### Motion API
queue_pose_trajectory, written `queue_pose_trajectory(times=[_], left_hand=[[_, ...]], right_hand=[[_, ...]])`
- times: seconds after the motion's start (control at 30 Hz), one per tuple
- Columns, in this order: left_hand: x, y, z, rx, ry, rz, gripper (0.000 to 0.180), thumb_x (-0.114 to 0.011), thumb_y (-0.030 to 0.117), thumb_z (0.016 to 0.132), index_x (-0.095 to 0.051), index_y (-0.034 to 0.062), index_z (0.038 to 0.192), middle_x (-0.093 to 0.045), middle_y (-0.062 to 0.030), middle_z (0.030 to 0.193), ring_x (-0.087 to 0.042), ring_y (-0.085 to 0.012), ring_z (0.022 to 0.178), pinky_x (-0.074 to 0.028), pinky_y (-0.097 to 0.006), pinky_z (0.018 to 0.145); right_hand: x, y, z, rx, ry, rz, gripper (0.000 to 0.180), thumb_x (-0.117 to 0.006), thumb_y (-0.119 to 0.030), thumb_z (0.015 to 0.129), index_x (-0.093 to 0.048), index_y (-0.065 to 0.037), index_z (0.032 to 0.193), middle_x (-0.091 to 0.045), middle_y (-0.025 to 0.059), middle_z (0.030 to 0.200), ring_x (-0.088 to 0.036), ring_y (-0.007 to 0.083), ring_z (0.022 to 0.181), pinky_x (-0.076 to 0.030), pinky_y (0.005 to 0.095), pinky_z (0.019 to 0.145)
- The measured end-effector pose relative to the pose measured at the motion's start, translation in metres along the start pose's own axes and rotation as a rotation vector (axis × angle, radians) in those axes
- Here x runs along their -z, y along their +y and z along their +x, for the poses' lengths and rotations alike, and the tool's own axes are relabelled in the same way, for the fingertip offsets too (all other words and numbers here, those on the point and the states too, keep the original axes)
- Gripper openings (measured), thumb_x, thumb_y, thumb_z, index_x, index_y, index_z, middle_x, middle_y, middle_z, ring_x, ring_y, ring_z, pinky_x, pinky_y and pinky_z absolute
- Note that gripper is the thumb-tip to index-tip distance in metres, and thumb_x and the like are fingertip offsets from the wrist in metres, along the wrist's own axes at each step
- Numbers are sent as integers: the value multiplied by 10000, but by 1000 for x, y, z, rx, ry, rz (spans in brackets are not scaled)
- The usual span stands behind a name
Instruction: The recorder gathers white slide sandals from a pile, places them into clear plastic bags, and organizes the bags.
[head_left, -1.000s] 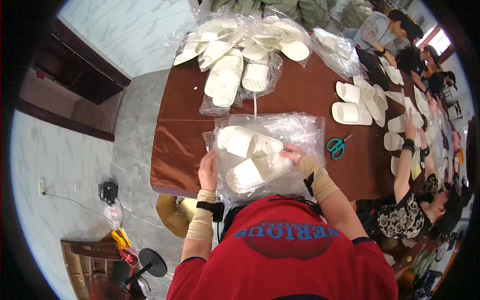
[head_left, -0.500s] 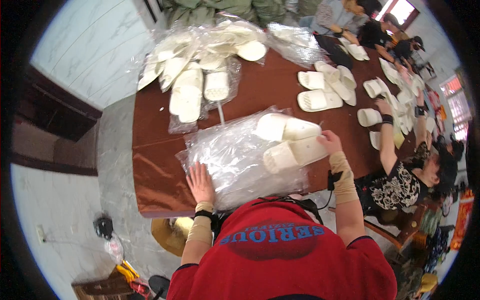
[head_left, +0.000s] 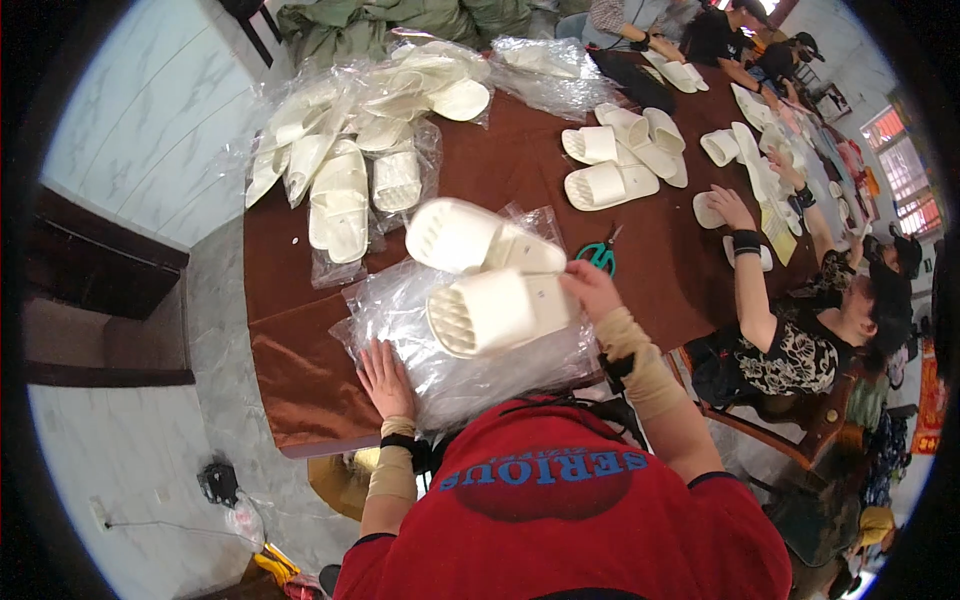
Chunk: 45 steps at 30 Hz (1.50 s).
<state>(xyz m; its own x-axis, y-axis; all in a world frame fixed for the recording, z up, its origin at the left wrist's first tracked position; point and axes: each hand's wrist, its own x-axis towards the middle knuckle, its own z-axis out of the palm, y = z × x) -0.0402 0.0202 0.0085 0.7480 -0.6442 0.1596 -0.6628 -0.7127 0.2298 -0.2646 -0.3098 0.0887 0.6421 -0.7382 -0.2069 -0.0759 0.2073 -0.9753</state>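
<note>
A pair of cream slide slippers (head_left: 500,308) is gripped at the heel ends by my right hand (head_left: 594,288), its fingers closed. The slippers lie side by side, toes pointing left, over a stack of clear plastic bags (head_left: 415,372); whether they touch the bags I cannot tell. My left hand (head_left: 384,380) rests flat on the left edge of the bags with its fingers spread. Just beyond my right hand, a pair of green-handled scissors (head_left: 600,255) lies on the brown tablecloth (head_left: 500,170).
Bagged slippers (head_left: 340,200) are heaped at the far left. More plastic bags (head_left: 550,75) lie at the back. Loose slippers (head_left: 612,185) sit right of centre. A co-worker (head_left: 800,340) reaches over slippers at the right, and other people work farther back.
My right hand has moved left with the slippers, bringing them farther over the bags. The scissors now show beside it. My left hand still lies on the bags.
</note>
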Motion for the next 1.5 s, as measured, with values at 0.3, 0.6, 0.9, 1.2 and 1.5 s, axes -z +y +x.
queue_pose_trajectory(times=[0.3,0.6,0.9,1.2,1.5], left_hand=[[27,-21,2,7,-190,-93,549,-508,234,915,-352,184,1439,-241,-27,1543,-157,-283,1438,-143,-516,1138],[69,83,76,-457,-134,-327,450,-554,50,819,-515,91,1265,-537,-122,1298,-552,-332,1041,-442,-415,913],[19,58,84,-631,-163,-261,139,-633,58,754,-592,97,882,-592,-96,897,-573,-307,860,-482,-410,724],[47,32,104,-573,-260,-344,60,-644,79,783,-588,80,804,-583,-111,749,-575,-302,719,-464,-411,628],[54,71,117,-579,-221,-509,94,-635,153,812,-596,68,828,-584,-118,807,-592,-324,790,-480,-405,674]], right_hand=[[64,16,44,-63,312,-1220,299,-592,-260,886,-551,-171,1169,-660,157,960,-633,350,889,-505,459,755],[57,-2,41,13,317,-1586,298,-644,-256,829,-567,-103,1073,-559,205,1081,-553,389,1016,-502,484,792],[44,42,32,152,347,-1461,357,-485,-86,871,-464,-121,1225,-502,192,1051,-588,342,907,-542,423,703],[64,26,11,-222,203,-1114,486,-578,-205,773,-455,-61,1221,-610,228,1041,-603,410,942,-513,468,804],[5,-62,-19,319,-297,-1026,510,-656,-181,783,-475,-166,1259,-636,144,1036,-615,326,982,-495,431,837]])
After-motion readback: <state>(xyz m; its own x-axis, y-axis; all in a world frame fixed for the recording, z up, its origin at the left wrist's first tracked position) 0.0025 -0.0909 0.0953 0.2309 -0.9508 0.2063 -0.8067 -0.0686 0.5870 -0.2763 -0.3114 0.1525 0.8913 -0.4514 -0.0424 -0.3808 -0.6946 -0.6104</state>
